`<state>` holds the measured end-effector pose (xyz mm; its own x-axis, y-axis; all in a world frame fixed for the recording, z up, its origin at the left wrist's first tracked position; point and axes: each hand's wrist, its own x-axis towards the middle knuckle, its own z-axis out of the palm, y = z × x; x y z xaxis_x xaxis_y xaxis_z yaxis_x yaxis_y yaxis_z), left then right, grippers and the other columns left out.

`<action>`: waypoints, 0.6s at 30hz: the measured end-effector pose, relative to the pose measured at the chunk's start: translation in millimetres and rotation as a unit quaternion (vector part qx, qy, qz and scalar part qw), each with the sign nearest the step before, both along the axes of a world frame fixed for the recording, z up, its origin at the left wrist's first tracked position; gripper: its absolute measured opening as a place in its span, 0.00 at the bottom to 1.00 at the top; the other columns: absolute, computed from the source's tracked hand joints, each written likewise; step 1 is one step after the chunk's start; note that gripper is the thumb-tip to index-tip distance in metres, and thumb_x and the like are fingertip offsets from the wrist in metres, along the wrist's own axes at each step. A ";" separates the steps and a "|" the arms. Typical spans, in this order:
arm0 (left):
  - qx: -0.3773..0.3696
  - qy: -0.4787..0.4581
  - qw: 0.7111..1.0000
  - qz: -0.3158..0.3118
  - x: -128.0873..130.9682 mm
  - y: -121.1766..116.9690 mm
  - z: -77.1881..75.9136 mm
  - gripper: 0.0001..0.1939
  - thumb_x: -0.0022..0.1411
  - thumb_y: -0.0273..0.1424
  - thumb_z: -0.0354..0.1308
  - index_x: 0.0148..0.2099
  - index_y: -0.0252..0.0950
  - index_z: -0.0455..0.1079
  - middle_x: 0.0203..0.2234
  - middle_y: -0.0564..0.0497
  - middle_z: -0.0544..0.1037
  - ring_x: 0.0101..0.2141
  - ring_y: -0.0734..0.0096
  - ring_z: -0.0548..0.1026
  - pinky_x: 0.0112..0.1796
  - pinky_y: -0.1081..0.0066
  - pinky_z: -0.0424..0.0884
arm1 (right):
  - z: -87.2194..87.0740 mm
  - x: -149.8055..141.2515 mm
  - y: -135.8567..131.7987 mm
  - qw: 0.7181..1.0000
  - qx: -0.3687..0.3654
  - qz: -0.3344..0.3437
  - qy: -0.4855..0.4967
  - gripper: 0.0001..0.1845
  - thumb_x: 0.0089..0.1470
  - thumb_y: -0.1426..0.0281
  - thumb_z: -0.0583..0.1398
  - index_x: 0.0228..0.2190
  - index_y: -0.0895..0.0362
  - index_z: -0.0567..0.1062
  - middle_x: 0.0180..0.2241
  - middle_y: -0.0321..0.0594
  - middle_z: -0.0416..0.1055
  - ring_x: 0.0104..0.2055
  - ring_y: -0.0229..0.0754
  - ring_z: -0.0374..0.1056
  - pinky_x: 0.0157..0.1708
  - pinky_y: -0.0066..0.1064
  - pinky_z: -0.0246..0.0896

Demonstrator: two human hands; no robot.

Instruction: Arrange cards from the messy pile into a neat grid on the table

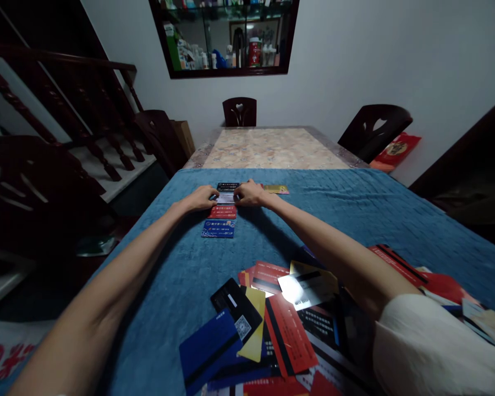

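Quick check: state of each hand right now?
Left hand: curled at the left end of a pale card; grip can't be told.
Right hand: curled at its right end; grip can't be told.

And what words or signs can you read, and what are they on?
"数字", I think: starts the top line on the blue card in the row; the rest is too small.
QR code, no words: on the black card in the pile.
Red card in the row: too small.
Other pile cards: too small or blurred.
Red jar in the cabinet: too blurred.
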<state>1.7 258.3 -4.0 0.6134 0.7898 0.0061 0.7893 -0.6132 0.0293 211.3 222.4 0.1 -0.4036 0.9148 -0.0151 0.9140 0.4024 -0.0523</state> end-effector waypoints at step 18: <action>0.014 -0.025 0.999 0.019 0.2 -3.7 -3.1 0.22 0.54 0.32 0.53 0.49 0.33 0.78 0.43 0.45 0.82 0.43 0.60 0.78 0.46 0.70 0.71 | -3.8 -3.5 1.4 1.000 0.025 0.013 0.000 0.16 0.54 0.67 0.61 0.43 0.57 0.82 0.44 0.49 0.79 0.50 0.50 0.71 0.51 0.33 0.59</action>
